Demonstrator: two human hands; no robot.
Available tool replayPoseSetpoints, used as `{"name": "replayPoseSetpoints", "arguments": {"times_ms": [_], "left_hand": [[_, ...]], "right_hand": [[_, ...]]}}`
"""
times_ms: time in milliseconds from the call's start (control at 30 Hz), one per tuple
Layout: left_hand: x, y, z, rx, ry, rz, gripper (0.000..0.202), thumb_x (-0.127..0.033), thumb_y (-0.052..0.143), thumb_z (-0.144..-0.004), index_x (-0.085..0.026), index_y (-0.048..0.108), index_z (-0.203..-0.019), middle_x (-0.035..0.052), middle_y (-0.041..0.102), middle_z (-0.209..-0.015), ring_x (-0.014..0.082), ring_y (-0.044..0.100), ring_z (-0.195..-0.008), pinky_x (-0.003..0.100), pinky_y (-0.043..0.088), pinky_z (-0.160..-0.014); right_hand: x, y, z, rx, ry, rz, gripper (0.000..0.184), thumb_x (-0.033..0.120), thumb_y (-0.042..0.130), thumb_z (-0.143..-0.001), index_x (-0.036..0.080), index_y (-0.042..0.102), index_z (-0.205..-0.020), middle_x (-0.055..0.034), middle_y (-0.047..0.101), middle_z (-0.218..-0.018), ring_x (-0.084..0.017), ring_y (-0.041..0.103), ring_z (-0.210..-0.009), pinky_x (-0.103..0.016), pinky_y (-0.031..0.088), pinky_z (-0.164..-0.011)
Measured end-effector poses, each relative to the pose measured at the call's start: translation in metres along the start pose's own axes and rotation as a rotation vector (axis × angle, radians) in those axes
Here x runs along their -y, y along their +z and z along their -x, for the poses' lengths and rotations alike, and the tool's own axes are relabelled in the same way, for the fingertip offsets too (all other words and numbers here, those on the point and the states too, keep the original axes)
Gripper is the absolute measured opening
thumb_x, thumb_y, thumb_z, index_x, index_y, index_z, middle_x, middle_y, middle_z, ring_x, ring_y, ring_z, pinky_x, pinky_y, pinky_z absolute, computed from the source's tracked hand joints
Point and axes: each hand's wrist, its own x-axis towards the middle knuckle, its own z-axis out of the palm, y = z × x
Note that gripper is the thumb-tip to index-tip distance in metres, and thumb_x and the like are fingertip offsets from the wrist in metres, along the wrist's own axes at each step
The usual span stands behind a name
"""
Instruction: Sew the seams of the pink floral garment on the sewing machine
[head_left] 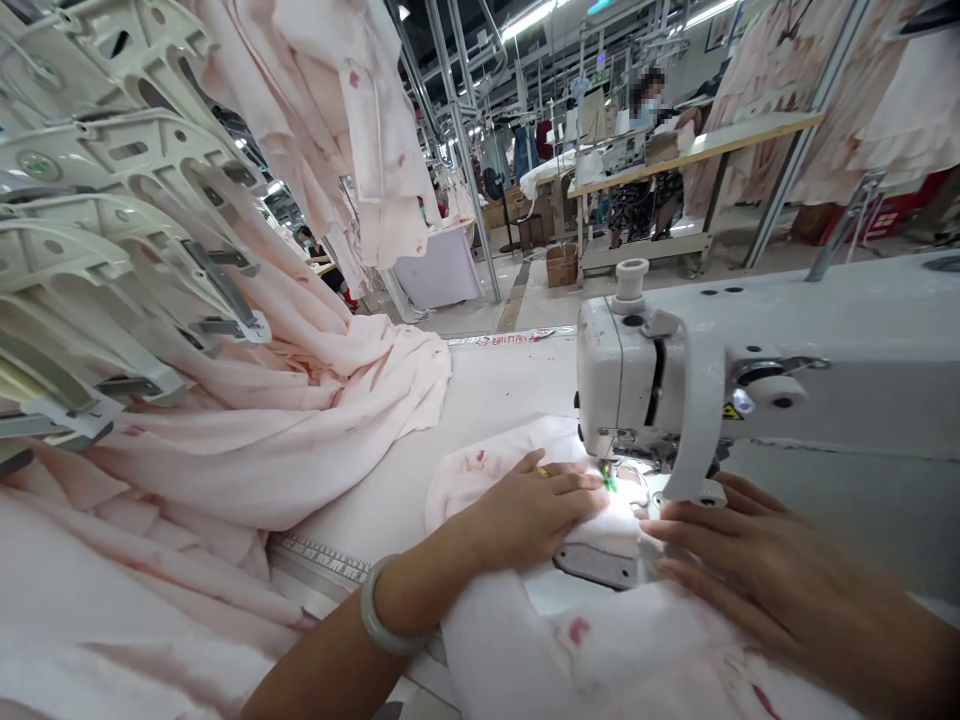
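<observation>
A pale pink fabric piece [600,640] with small red motifs lies under the head of a white sewing machine [645,380]. My left hand [532,510] rests flat on the fabric just left of the needle area [609,478], fingers stretched toward it; a pale bangle sits on that wrist. My right hand [757,570] lies flat on the fabric to the right of the presser foot, fingers spread and pointing left. The metal needle plate [600,565] shows between both hands.
A heap of pink garments [285,420] hangs from white clamp hangers [112,230] on the left and spills onto the table [495,390]. A measuring tape strip [322,555] runs along the table edge. Another person sits at a far workstation [652,150].
</observation>
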Motion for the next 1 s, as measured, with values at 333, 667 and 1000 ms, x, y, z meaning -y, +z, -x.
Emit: {"name": "replayPoseSetpoints", "arguments": {"times_ms": [333,667,1000], "left_hand": [[-0.005,-0.007,-0.003,0.09,-0.065,0.07,0.041,-0.015,0.039,-0.112,-0.022,0.058,-0.147,0.0109,0.058,-0.164,0.0235,0.05,-0.157,0.064,0.026,-0.136],[-0.001,0.001,-0.007,-0.123,0.058,0.032,0.031,-0.036,0.055,-0.112,-0.017,0.069,-0.131,0.0109,0.075,-0.134,0.0226,0.068,-0.131,0.042,0.044,-0.124],[-0.002,0.024,-0.019,-0.197,-0.025,-0.068,0.016,-0.034,0.067,-0.104,-0.021,0.072,-0.109,0.0059,0.076,-0.1,0.0227,0.072,-0.102,0.037,0.052,-0.097]], "right_hand": [[0.004,0.011,0.011,0.029,0.083,-0.035,0.031,0.044,0.054,-0.113,0.029,0.078,-0.127,-0.0026,0.082,-0.112,-0.022,0.08,-0.098,-0.037,0.064,-0.076],[0.003,0.036,0.011,0.087,0.467,-0.25,0.038,0.062,0.06,-0.106,0.03,0.08,-0.105,-0.003,0.08,-0.089,-0.028,0.078,-0.083,-0.037,0.065,-0.062],[0.007,0.03,0.0,-0.052,0.346,-0.191,0.034,0.05,0.05,-0.114,0.029,0.068,-0.095,0.0021,0.074,-0.077,-0.02,0.07,-0.06,-0.034,0.054,-0.057]]}}
